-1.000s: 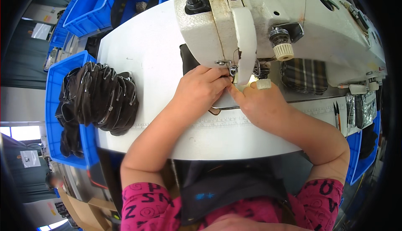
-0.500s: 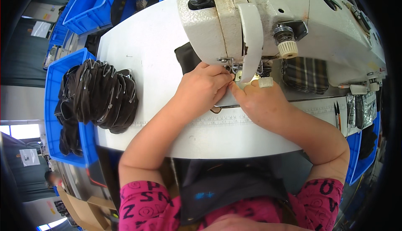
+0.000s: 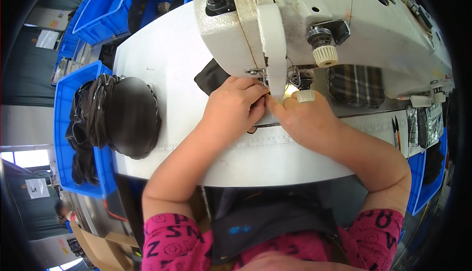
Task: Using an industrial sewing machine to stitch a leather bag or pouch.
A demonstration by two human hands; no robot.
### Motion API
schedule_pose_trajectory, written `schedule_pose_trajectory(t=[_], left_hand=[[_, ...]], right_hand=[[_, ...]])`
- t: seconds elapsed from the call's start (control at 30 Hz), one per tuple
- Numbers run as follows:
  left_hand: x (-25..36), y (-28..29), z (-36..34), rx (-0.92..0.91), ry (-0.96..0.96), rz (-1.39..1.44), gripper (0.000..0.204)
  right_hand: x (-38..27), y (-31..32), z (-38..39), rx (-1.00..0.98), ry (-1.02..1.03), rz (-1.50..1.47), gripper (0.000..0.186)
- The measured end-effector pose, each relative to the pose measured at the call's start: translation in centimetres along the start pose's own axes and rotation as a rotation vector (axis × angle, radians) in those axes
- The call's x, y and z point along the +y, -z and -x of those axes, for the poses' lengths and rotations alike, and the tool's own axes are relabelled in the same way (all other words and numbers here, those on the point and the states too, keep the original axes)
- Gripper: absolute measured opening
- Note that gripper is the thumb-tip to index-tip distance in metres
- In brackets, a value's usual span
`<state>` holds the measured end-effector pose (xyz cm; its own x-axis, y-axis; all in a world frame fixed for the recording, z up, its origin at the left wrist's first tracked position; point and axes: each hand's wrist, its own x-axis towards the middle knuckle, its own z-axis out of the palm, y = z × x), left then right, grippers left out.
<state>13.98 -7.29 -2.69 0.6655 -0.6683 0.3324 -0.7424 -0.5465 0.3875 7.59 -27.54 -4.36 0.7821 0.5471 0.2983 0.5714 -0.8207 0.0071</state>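
My left hand [image 3: 230, 105] is closed, its fingertips on a piece of dark fabric [image 3: 207, 76] beneath the head of a white sewing machine [image 3: 226, 39]. My right hand [image 3: 306, 123] is beside it, index finger reaching to the same spot by the needle, the other fingers curled and partly hidden behind a cream knob [image 3: 306, 95]; whether it grips the fabric there is hard to see. A folded plaid piece [image 3: 356, 85] lies under the machine's arm. Left of my hands sits a pile of dark zippered pieces [image 3: 132, 116], its top showing a smooth, rounded surface.
Blue bins [image 3: 60, 123] flank the white table [image 3: 231, 168], with more behind at upper left. At right lie pointed tools [image 3: 396, 136] and clear-wrapped packets [image 3: 424, 123]. A cardboard box [image 3: 105, 251] stands lower left, where a co-worker [image 3: 66, 212] appears in the background.
The dark fabric under the machine has shifted left and turned. The pile at left now shows a smooth dark top where zippers showed before. My hands have moved only slightly.
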Motion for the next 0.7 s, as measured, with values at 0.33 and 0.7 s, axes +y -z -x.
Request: schedule_pose_trajectory(t=[0.33, 0.7], left_hand=[[0.1, -0.3, 0.0, -0.007, -0.068, -0.087, 0.028], [0.3, -0.4, 0.0, 0.034, 0.068, 0.034, 0.019]], right_hand=[[-0.2, 0.1, 0.0, 0.011, 0.051, 0.001, 0.042], [0.0, -0.1, -0.1, 0.004, 0.009, -0.004, 0.045]])
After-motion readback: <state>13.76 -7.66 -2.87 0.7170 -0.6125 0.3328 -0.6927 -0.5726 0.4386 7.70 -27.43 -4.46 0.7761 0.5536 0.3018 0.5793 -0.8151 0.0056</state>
